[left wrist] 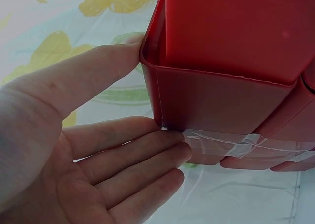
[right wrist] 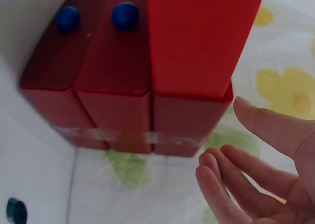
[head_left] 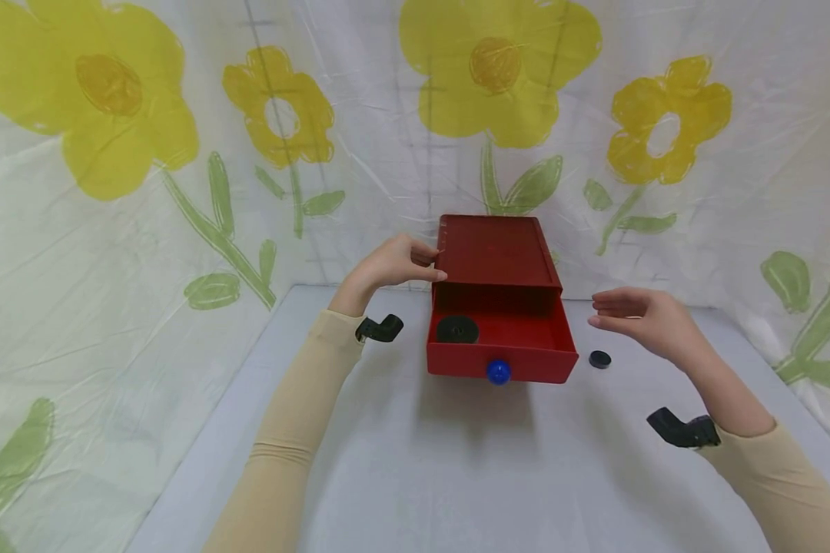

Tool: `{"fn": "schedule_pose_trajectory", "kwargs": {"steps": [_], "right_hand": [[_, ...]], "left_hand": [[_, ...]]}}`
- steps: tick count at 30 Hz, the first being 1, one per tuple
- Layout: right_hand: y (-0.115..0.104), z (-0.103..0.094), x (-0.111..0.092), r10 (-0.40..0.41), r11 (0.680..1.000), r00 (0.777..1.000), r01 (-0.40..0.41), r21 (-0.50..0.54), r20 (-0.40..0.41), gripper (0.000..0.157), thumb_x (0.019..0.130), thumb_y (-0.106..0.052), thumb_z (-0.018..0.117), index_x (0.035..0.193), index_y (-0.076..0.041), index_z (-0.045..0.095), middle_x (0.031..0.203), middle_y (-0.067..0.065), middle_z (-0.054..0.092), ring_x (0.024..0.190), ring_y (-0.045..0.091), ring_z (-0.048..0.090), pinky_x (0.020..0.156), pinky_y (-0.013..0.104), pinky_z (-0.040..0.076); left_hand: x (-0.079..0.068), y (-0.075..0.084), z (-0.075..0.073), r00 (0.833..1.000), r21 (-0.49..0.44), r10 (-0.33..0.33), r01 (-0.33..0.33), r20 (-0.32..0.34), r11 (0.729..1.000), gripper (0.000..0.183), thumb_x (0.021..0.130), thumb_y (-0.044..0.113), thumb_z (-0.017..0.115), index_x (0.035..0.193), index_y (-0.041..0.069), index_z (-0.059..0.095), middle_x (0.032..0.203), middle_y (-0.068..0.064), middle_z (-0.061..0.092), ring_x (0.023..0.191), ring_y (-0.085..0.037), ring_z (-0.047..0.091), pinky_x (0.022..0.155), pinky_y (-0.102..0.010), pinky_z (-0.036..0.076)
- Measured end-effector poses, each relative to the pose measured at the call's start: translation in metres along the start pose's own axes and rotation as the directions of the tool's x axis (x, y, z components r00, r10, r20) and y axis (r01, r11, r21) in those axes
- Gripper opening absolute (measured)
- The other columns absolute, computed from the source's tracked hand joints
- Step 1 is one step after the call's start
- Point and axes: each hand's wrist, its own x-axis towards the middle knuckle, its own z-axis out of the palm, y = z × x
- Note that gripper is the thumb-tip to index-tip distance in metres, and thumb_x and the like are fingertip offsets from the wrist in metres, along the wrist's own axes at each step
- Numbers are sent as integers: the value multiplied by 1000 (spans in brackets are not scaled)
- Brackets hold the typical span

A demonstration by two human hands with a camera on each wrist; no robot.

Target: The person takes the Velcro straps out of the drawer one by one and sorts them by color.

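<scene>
A red drawer cabinet point(head_left: 494, 250) stands on the table, its top drawer point(head_left: 532, 365) pulled out by a blue knob's point(head_left: 499, 372) side. Inside that drawer, at the left, lies a black disc point(head_left: 456, 330) with a small centre hole. My left hand point(head_left: 394, 265) rests thumb and fingertips against the cabinet's left side, fingers nearly straight, as the left wrist view shows. To the cabinet's right, my right hand point(head_left: 646, 319) hovers with relaxed fingers and holds nothing. Below it a small round black piece point(head_left: 600, 359) lies on the table.
Two closed lower drawers point(right wrist: 113, 61) with blue knobs show in the right wrist view. Clear tape point(left wrist: 246, 145) joins the cabinet's units. Behind and at the sides hangs a white curtain point(head_left: 373, 115) with yellow flowers. A pale table point(head_left: 401, 476) extends towards me.
</scene>
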Motion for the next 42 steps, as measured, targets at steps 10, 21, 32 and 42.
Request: {"fn": "schedule_pose_trajectory", "kwargs": {"steps": [10, 21, 32, 42], "right_hand": [[-36, -1, 4, -49, 999, 999, 49, -9, 8, 57, 85, -49, 66, 127, -12, 60, 119, 15, 65, 106, 32, 63, 81, 43, 56], [-70, 15, 20, -130, 990, 991, 128, 53, 36, 52, 83, -43, 70, 124, -12, 62, 119, 12, 66, 105, 28, 65, 82, 37, 56], [-89, 40, 42, -237, 971, 968, 234, 44, 80, 48, 81, -37, 74, 120, -10, 65, 113, 10, 69, 101, 24, 68, 88, 42, 53], [-107, 59, 53, -247, 968, 954, 234, 89, 170, 47, 81, -32, 76, 120, -8, 64, 115, 10, 68, 102, 24, 67, 87, 39, 54]], "left_hand": [[1, -2, 0, 1000, 1, 10, -10, -8, 1000, 62, 80, 40, 74, 131, 9, 58, 130, -6, 59, 119, -19, 55, 97, -36, 48], [1, -2, 0, 1000, -3, 18, -18, -9, 1000, 60, 80, 40, 75, 130, 9, 59, 129, -6, 60, 119, -19, 56, 97, -36, 48], [1, -2, 1, 1000, -2, 24, -24, -11, 1000, 61, 80, 39, 75, 130, 9, 59, 130, -6, 60, 119, -19, 56, 96, -35, 49], [0, -1, 1, 999, 3, 28, -28, -16, 1000, 61, 80, 39, 75, 130, 8, 59, 129, -7, 61, 118, -20, 57, 96, -36, 49]]}}
